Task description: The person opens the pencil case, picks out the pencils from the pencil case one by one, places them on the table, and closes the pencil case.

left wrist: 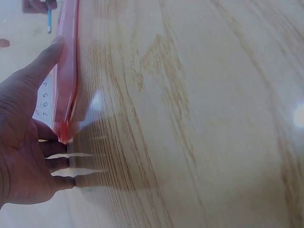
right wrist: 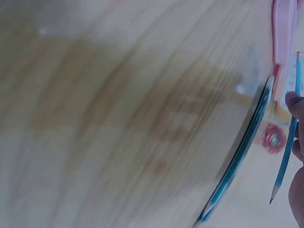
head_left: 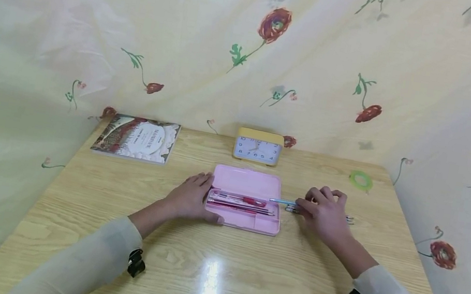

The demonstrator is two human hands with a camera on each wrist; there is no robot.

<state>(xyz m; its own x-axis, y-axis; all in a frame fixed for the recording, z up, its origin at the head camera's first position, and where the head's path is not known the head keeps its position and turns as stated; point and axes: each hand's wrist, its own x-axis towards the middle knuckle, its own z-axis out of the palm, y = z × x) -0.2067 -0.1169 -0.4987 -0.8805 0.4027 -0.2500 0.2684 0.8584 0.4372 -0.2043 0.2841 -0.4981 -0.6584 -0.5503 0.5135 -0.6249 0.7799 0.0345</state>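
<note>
Left hand (head_left: 189, 198) spread, straight-fingered, against left end of pink pencil case (head_left: 248, 183); right hand (head_left: 325, 214) arched, pinching blue pencil (head_left: 283, 202)

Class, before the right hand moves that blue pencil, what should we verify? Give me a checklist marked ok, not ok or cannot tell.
1. Blue pencil in the right hand's grip: ok, pinched.
2. Pencil case open: ok, lid folded back.
3. Left hand touching the case: ok, at its side.
4. All pencils put away: not ok, other pencils lie on the table.
5. Number of those remaining: cannot tell, they overlap.
</note>
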